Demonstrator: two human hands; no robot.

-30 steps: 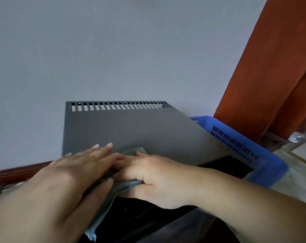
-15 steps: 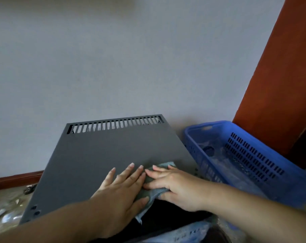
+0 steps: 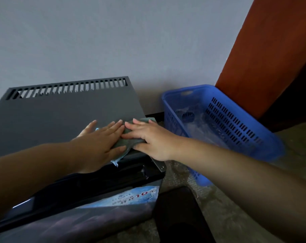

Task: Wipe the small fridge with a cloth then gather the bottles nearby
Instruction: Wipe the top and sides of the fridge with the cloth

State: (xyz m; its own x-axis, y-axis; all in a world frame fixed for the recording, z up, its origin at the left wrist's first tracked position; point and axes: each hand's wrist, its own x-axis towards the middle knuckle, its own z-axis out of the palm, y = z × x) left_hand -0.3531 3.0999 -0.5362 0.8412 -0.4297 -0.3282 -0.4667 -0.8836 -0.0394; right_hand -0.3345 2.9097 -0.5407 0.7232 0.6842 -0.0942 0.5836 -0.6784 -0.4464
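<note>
Both hands have slid toward the fridge's right front corner since a moment ago, carrying the cloth with them, and more of the blue basket is showing beside it. On the grey top of the small fridge (image 3: 61, 113), the left hand (image 3: 103, 139) is lying palm down with fingers straight and slightly spread, pressing flat on the near-left part of the grey-green cloth (image 3: 129, 139) — not gripping it. Its forearm is reaching in from the lower left, low over the fridge's dark front edge. The right hand (image 3: 152, 137) is lying on the cloth's right part, fingers pointing left and meeting the left hand's fingertips, thumb tucked along the near edge; it too is pressing flat rather than clenching. Its arm is stretching in from the lower right. A frayed cloth corner is hanging over the fridge's front edge. Just right of the fridge, the blue basket (image 3: 253, 141) is sitting on the floor — pale, blurred contents inside, possibly bottles, too unclear to tell.
</note>
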